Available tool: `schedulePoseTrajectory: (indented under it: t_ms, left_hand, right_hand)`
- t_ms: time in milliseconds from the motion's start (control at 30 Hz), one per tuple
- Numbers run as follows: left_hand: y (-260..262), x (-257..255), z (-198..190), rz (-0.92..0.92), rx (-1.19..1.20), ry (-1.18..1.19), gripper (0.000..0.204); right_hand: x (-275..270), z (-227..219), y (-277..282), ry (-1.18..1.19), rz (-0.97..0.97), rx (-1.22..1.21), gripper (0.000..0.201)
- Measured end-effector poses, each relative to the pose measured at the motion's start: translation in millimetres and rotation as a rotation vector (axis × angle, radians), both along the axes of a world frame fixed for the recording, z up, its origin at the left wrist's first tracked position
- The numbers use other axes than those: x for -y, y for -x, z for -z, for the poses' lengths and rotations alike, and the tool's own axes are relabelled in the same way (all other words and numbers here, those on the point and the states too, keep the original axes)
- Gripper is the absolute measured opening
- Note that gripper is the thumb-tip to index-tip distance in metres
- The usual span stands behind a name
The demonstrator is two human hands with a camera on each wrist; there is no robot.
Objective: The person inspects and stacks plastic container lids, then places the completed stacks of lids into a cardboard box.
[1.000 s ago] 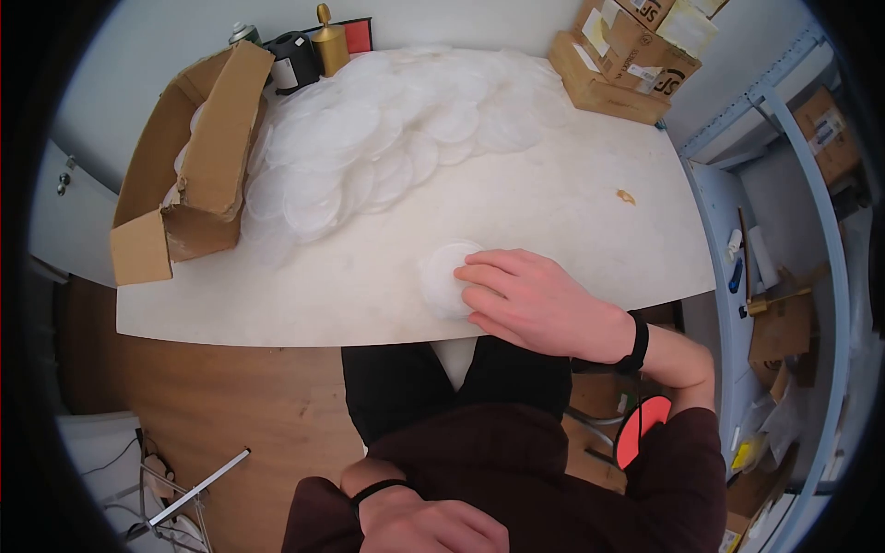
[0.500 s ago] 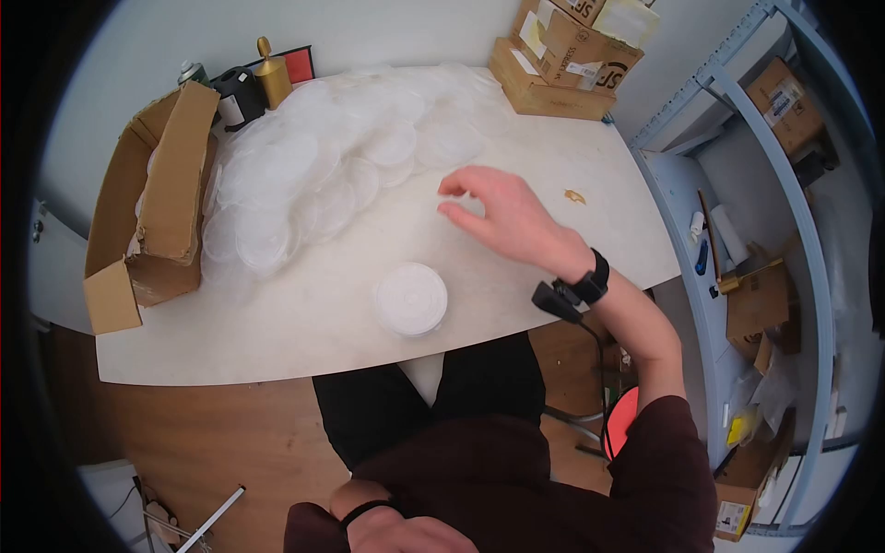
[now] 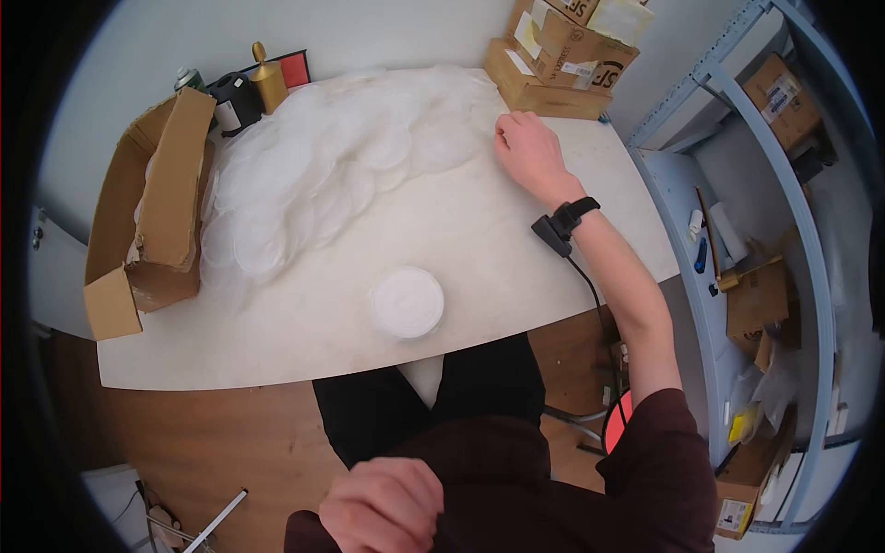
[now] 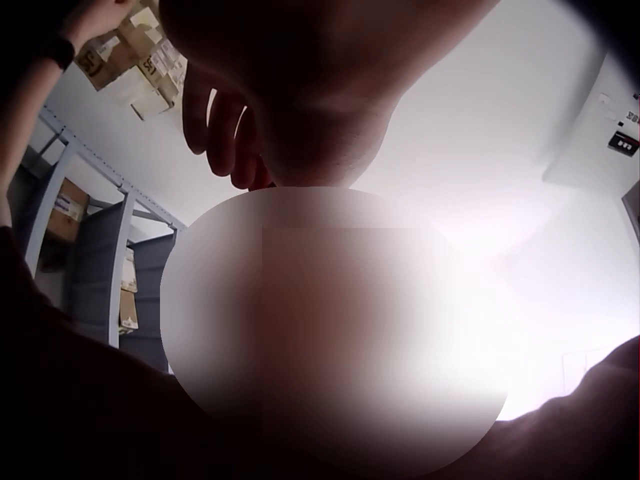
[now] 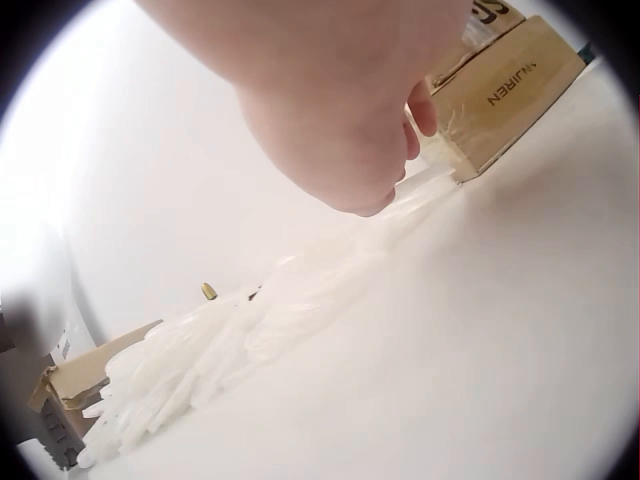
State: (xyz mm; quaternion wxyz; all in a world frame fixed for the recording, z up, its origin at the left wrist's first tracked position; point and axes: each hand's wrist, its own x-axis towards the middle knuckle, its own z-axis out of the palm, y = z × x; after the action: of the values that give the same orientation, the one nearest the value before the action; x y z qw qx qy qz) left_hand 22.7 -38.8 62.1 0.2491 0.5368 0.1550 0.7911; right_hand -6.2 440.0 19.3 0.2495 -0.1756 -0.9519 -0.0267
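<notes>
My right hand (image 3: 533,152) is stretched out to the right end of a pile of translucent round plastic lids (image 3: 323,157). Its fingers curl loosely, with the fingertips right at the pile's edge and nothing visible in them. In the right wrist view, the thumb and finger ends (image 5: 375,205) overlap the far end of the lid heap (image 5: 230,350). Near the table's front edge sits a round white lid-topped piece (image 3: 407,302), which neither hand touches. My left hand (image 3: 387,502) is raised in front of the torso, fingers loosely bent, and holds nothing visible.
An open cardboard box (image 3: 171,198) stands at the table's left end. Behind the lids are a black container (image 3: 236,103) and a gold bottle (image 3: 268,85). Stacked cartons (image 3: 562,69) occupy the back right corner. A blue-grey shelf rack (image 3: 691,184) borders the table's right side.
My right hand left the round white piece, rose over the table and moved away to the pile's right end. My left hand lifted slightly, and the head view shifted.
</notes>
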Motion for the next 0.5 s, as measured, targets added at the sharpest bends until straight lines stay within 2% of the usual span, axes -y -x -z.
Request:
schedulePoseTrajectory:
  t_ms: [33,100,167,233,267,333,367,433,500]
  left_hand:
    - [7.4,-1.4,12.3,-0.106,0.014,0.048,0.031]
    - [12.7,-1.0,18.0,-0.582,0.017,0.354,0.03]
    - [33.9,-11.2,36.2,-0.887,-0.104,0.669,0.038]
    - [52.2,-25.6,42.7,-1.032,-0.347,0.919,0.058]
    - [57.9,-30.9,49.0,-1.044,-0.348,0.927,0.058]
    - [63.2,-38.3,60.4,-0.872,-0.357,0.985,0.086]
    - [62.0,-39.2,62.1,-0.876,-0.36,0.988,0.086]
    - [60.8,-42.5,64.6,-0.709,-0.345,1.0,0.106]
    - [61.2,-43.4,67.4,-0.732,-0.404,0.987,0.11]
  right_hand:
    - [18.0,-13.0,-7.7,0.077,-0.042,-0.067,0.009]
    - [64.5,-32.9,-26.4,0.185,-0.201,-0.143,0.008]
    - [117.9,-47.2,-49.5,0.3,-0.394,-0.142,0.011]
    - [160.5,-57.5,-75.2,0.334,-0.528,-0.033,0.015]
    - [176.2,-55.4,-82.4,0.34,-0.541,-0.035,0.015]
    - [201.0,-50.9,-90.7,0.216,-0.697,-0.013,0.019]
    - [207.0,-46.1,-90.9,0.219,-0.701,-0.016,0.019]
    - [211.9,-35.3,-89.4,0.204,-0.781,0.057,0.02]
    - [212.5,-35.3,-87.1,0.209,-0.796,0.082,0.022]
